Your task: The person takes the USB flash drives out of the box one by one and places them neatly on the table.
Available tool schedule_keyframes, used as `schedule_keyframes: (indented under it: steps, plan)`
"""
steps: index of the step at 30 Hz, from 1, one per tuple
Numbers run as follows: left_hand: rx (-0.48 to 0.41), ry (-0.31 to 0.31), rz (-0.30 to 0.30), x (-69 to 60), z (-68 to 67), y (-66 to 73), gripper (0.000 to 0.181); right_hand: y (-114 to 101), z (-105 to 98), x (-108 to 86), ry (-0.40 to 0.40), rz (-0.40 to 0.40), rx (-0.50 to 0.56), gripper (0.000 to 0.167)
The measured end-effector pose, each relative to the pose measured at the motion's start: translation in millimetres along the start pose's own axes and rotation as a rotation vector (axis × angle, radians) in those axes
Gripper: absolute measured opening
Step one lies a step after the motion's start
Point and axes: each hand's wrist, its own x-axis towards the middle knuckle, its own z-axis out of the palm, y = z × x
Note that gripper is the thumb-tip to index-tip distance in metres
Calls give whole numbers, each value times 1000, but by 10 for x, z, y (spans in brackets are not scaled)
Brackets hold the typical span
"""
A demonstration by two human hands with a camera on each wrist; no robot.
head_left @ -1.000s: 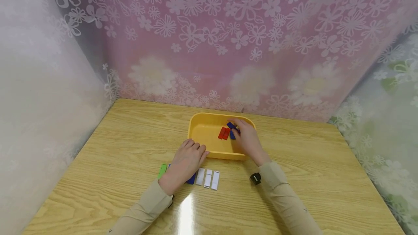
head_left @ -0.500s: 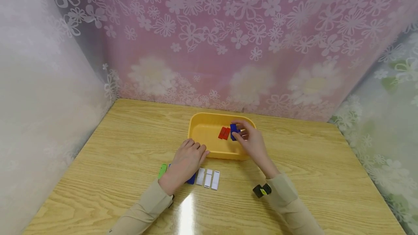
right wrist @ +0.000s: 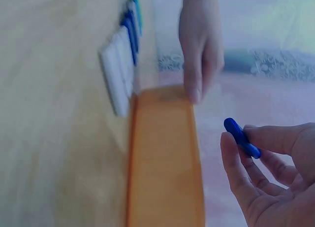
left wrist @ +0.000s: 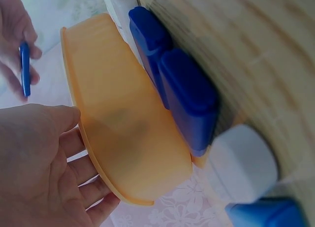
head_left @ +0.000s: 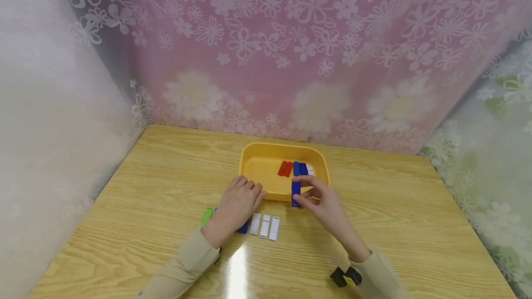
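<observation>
Between thumb and fingers my right hand point(head_left: 322, 200) pinches a blue stick-shaped piece point(head_left: 296, 193) above the near edge of the yellow tray point(head_left: 276, 195). The right wrist view shows that same blue piece point(right wrist: 241, 138) off the tray's surface. My left hand point(head_left: 234, 206) rests on the tray's near left rim, its fingers bent over the edge in the left wrist view point(left wrist: 54, 163). Inside the tray lie red pieces point(head_left: 285, 169), blue pieces point(head_left: 300, 169) and a white piece point(head_left: 310, 170).
In front of the tray, a row on the wooden table point(head_left: 395, 225) holds a green piece point(head_left: 206, 217), blue pieces point(head_left: 243, 229) partly under my left hand, and several white pieces point(head_left: 274, 228). Patterned curtains point(head_left: 270, 59) stand behind and at both sides.
My right hand has lifted a blue piece from inside the tray and moved it toward me, over the near rim. My left hand has stayed on the rim.
</observation>
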Motion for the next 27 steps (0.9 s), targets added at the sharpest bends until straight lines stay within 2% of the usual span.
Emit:
schedule_keyframes:
  steps: [6, 10, 14, 18, 27]
  plan:
    - [8, 3, -4, 7, 7, -1, 25, 31, 136, -210, -62, 54, -11, 40]
    - [11, 0, -6, 4, 8, -3, 25, 72, 212, -284, -121, 92, -66, 44]
    - [4, -10, -12, 2, 11, -6, 25, 109, 264, -314, -176, 106, -146, 47]
    - [-5, -23, -21, 5, 2, -1, 25, 137, 303, -323, -212, 111, -176, 48]
    - [-10, -52, -35, 11, -5, 5, 25, 162, 351, -297, -227, 117, -258, 46]
